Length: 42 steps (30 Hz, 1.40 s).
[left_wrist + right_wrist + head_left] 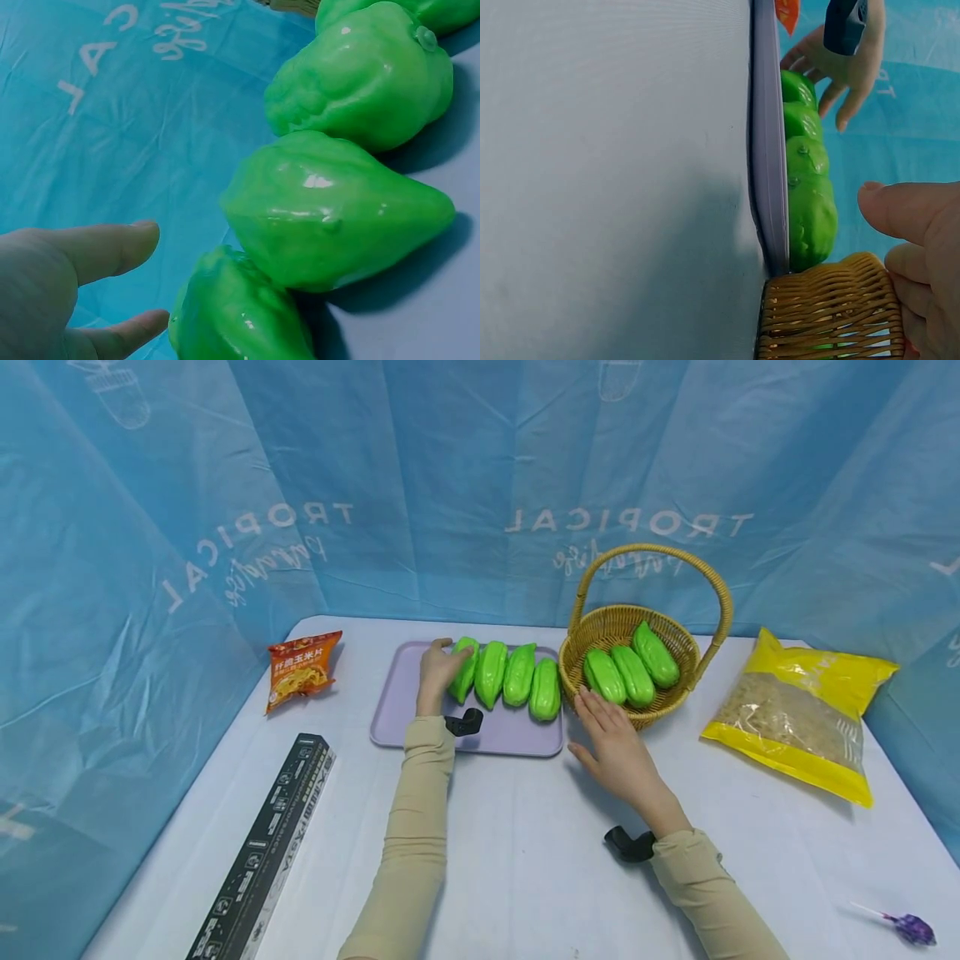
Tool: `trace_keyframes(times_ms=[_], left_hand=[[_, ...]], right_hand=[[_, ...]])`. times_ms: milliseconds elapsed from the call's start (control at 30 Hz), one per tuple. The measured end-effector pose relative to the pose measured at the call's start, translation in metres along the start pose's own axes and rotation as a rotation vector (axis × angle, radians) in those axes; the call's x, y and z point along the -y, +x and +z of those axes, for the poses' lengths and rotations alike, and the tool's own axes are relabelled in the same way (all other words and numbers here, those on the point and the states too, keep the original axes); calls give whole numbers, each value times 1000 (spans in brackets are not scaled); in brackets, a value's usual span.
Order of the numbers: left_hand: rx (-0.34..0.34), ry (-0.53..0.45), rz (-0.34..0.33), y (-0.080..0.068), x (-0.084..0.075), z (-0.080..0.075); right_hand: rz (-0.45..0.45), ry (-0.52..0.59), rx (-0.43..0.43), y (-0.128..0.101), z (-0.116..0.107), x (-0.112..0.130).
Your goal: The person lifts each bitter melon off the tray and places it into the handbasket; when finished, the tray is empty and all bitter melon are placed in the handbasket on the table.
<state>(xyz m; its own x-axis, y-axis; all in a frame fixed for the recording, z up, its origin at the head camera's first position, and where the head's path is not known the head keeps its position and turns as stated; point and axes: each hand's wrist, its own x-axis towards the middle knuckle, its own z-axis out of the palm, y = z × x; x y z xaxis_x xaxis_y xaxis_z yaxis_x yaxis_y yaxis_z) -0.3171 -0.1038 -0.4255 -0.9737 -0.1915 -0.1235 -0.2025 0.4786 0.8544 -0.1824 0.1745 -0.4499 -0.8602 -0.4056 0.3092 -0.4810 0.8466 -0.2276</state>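
Note:
Several glossy green fruit-shaped pieces [519,675], ridged and pointed at one end, lie in a row on a lilac tray [397,727]. At the leftmost green piece [465,670] is my left hand [441,670]; in the left wrist view its thumb and a finger are spread, one fingertip at that piece's side. Three more green pieces [632,677] lie inside a wicker basket [600,625] with a tall handle. My right hand [617,752] has its fingers extended against the basket's front left rim; in the right wrist view they lie along the woven side, partly hidden.
An orange snack bag [303,668] lies at the back left, a long black box [262,852] in front of it. Right of the basket lies a yellow bag [802,714]; a purple lollipop [911,929] is at the front right. A blue curtain [450,485] hangs behind the table.

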Motion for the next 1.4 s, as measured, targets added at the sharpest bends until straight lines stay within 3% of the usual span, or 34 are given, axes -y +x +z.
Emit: trace_keyframes(times_ms=[367, 900, 1400], left_hand=[[36, 21, 16, -2, 1, 4], [38, 56, 2, -1, 3, 5], [51, -37, -30, -2, 2, -5]], right_hand=[[2, -2, -2, 0, -1, 0], [2, -3, -2, 0, -2, 1], [9, -1, 4, 0, -2, 1]])
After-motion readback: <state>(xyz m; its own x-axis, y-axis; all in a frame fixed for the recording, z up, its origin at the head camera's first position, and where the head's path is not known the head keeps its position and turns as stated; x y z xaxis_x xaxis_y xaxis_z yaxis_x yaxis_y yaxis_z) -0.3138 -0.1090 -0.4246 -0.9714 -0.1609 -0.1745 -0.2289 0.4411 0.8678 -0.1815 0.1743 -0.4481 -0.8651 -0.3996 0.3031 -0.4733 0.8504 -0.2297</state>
